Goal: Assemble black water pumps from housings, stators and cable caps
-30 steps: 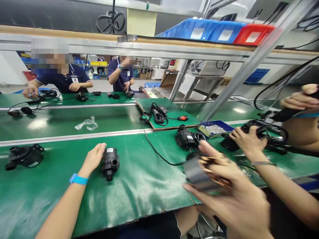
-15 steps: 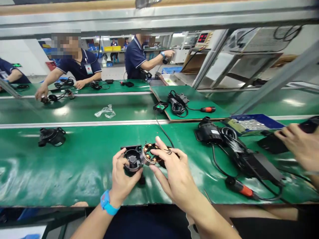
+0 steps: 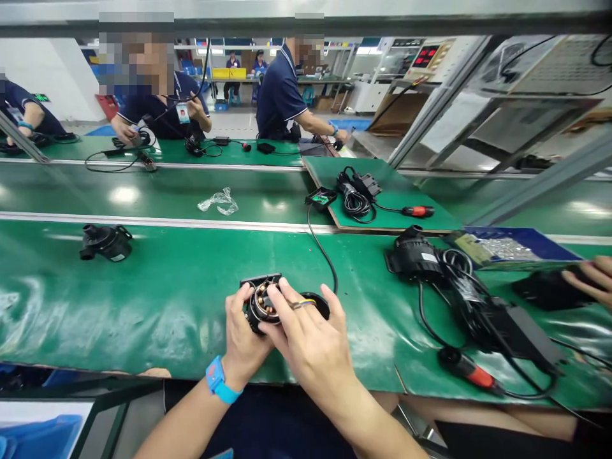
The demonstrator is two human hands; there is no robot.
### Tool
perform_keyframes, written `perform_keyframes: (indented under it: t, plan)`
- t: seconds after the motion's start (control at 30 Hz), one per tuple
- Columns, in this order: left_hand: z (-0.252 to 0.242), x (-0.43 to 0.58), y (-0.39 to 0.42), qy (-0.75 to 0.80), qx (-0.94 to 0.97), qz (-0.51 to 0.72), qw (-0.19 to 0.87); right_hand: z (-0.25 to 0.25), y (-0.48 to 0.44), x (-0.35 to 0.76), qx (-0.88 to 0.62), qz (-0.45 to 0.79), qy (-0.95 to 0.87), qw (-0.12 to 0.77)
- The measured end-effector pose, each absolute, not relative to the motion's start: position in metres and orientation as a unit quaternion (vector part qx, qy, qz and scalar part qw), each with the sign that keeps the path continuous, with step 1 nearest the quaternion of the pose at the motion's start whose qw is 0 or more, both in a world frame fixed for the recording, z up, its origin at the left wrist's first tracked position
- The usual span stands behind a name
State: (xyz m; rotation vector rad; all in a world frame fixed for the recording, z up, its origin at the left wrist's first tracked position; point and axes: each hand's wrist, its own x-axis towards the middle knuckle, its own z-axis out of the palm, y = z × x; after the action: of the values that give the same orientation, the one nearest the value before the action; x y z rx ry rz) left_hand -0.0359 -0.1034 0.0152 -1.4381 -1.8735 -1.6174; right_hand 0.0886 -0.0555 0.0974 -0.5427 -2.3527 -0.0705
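My left hand [image 3: 241, 338], with a blue wristband, is wrapped round a black pump housing [image 3: 258, 299] near the front edge of the green belt. My right hand [image 3: 310, 341] presses a round stator with copper windings [image 3: 264, 305] into the housing's open end, fingers pinched on its rim. Thin coloured wires run from the stator under my right fingers. A black round cap [image 3: 318, 305] on a black cable lies just right of the housing, partly hidden by my right hand.
A finished black pump [image 3: 105, 242] lies at the left of the green belt [image 3: 167, 299], another [image 3: 414, 255] with cables at the right. A red-handled tool [image 3: 466, 370] lies front right. A co-worker's hand [image 3: 590, 277] holds a black part at far right. A blue tray [image 3: 511, 245] of small parts stands behind.
The stator, held beside the housing half a second ago, now sits in the housing's open end. Both hands have closed in together; the view has tilted down slightly.
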Motion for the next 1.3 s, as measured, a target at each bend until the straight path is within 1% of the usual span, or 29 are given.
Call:
perform_keyframes:
  t: [0.07,0.13,0.27,0.33,0.43,0.5,0.53,0.57,0.6,0.63,0.7,0.73,0.77,0.83,0.9,0.97,1.03,1.07,1.13,1.2,1.3]
  plan:
    - [0.014,-0.038,-0.105,-0.653,-0.494,-0.560,0.126,0.090,-0.061,0.097,-0.191,-0.047,-0.931,0.307]
    - [0.013,-0.038,-0.109,-0.648,-0.503,-0.558,0.124,0.080,-0.067,0.107,-0.182,-0.065,-0.935,0.296]
    - [0.010,-0.029,-0.119,-0.603,-0.565,-0.546,0.136,0.057,-0.072,0.131,-0.168,-0.085,-0.909,0.373]
    - [0.009,-0.021,-0.122,-0.577,-0.595,-0.543,0.138,0.049,-0.073,0.144,-0.171,-0.101,-0.903,0.381]
    - [0.011,-0.015,-0.120,-0.566,-0.609,-0.538,0.137,0.038,-0.078,0.164,-0.180,-0.106,-0.907,0.366]
    - [0.015,-0.016,-0.115,-0.595,-0.580,-0.539,0.135,0.029,-0.084,0.174,-0.162,-0.084,-0.900,0.396]
    - [0.019,-0.019,-0.112,-0.615,-0.558,-0.541,0.132,0.023,-0.088,0.176,-0.143,-0.048,-0.895,0.419]
    - [0.024,-0.023,-0.109,-0.633,-0.536,-0.544,0.128,0.018,-0.090,0.175,-0.122,0.017,-0.893,0.432]
    - [0.030,-0.027,-0.106,-0.644,-0.518,-0.549,0.125,0.013,-0.091,0.172,-0.110,0.114,-0.889,0.430]
    - [0.038,-0.032,-0.104,-0.644,-0.508,-0.557,0.126,0.009,-0.090,0.166,-0.104,0.236,-0.876,0.408]
    - [0.056,-0.041,-0.103,-0.623,-0.506,-0.580,0.142,0.007,-0.081,0.147,-0.103,0.479,-0.804,0.337]
    - [0.066,-0.044,-0.105,-0.607,-0.507,-0.592,0.158,0.008,-0.074,0.137,-0.110,0.562,-0.757,0.315]
    - [0.074,-0.045,-0.106,-0.589,-0.506,-0.603,0.180,0.012,-0.065,0.127,-0.113,0.612,-0.717,0.314]
    - [0.083,-0.046,-0.111,-0.566,-0.505,-0.614,0.217,0.022,-0.045,0.113,-0.109,0.645,-0.674,0.344]
    - [0.078,-0.044,-0.115,-0.586,-0.506,-0.602,0.194,0.034,-0.026,0.106,-0.098,0.642,-0.657,0.383]
    - [0.066,-0.042,-0.116,-0.641,-0.508,-0.566,0.100,0.047,-0.009,0.107,-0.085,0.634,-0.657,0.399]
    - [0.054,-0.043,-0.114,-0.680,-0.499,-0.538,0.003,0.060,0.002,0.113,-0.071,0.619,-0.684,0.380]
    - [0.051,-0.045,-0.112,-0.682,-0.496,-0.536,-0.024,0.068,0.006,0.117,-0.063,0.606,-0.704,0.364]
    - [0.051,-0.049,-0.110,-0.665,-0.503,-0.550,-0.034,0.086,0.013,0.126,-0.041,0.563,-0.751,0.343]
    - [0.056,-0.053,-0.109,-0.647,-0.531,-0.547,-0.031,0.103,0.021,0.134,-0.034,0.477,-0.812,0.334]
    - [0.057,-0.055,-0.110,-0.646,-0.565,-0.507,-0.076,0.119,0.039,0.139,-0.073,0.259,-0.903,0.334]
